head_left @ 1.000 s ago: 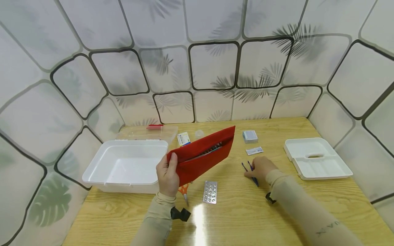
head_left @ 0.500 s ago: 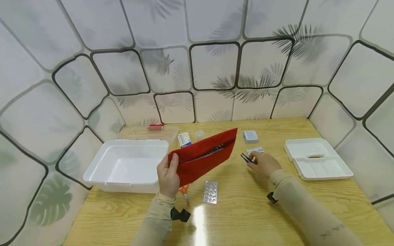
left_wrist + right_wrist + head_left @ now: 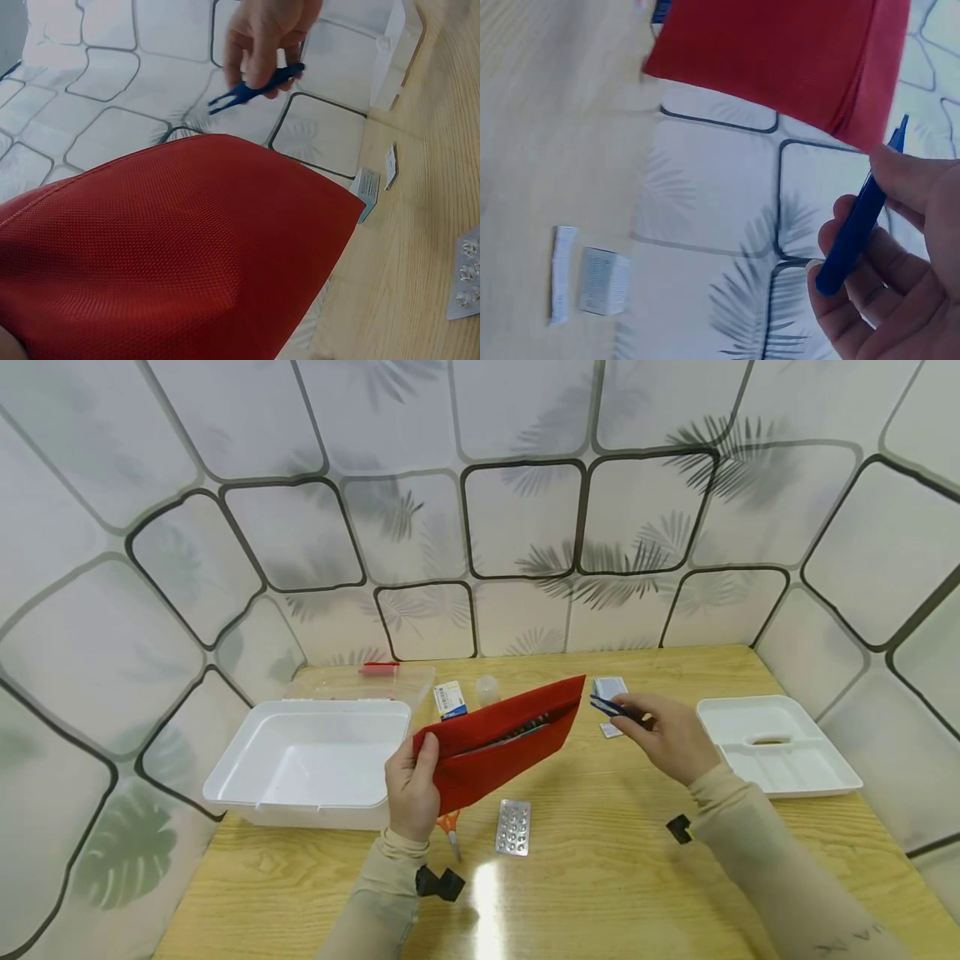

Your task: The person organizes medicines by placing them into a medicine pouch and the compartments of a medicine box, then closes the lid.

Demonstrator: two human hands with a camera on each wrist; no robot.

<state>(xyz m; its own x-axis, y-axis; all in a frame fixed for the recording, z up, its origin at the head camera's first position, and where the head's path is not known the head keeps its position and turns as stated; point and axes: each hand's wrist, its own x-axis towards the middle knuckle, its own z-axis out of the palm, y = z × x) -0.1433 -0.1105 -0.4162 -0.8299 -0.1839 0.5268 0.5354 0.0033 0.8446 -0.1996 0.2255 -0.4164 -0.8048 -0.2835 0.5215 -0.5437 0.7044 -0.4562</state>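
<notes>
Pale fabric walls (image 3: 517, 527) printed with dark rounded outlines and grey palm leaves surround a light wood-grain table (image 3: 600, 893). Over it, my left hand (image 3: 412, 789) grips one red pouch (image 3: 495, 768) by its near left end, thumb on top and the other fingers mostly hidden behind it. Raised above the table, the pouch is long, flat and woven, tilted so its far right corner points upward. A slit along its face gapes slightly, showing something dark and ribbed and a light-blue edge inside.

My right hand (image 3: 671, 739) pinches one pair of dark blue tweezers (image 3: 859, 225) between thumb and fingers. They are slim, with two prongs slightly parted at the tips, which point toward the pouch's raised corner, near it but apart.

Closest below the pouch lie one silver blister pack (image 3: 513, 828) and one pair of orange-handled scissors (image 3: 450, 831), partly covered from above. Beyond my right hand are one small white sachet (image 3: 611, 730), partly hidden, and one light-blue and white box (image 3: 610, 687). Behind the pouch sit one white carton (image 3: 450, 697) with a blue end and one small, clear round container (image 3: 487, 689). Farther left stands one white bin (image 3: 322, 817) beside one clear lid (image 3: 337, 683) with a red piece; far right, one white divided tray (image 3: 780, 760).
</notes>
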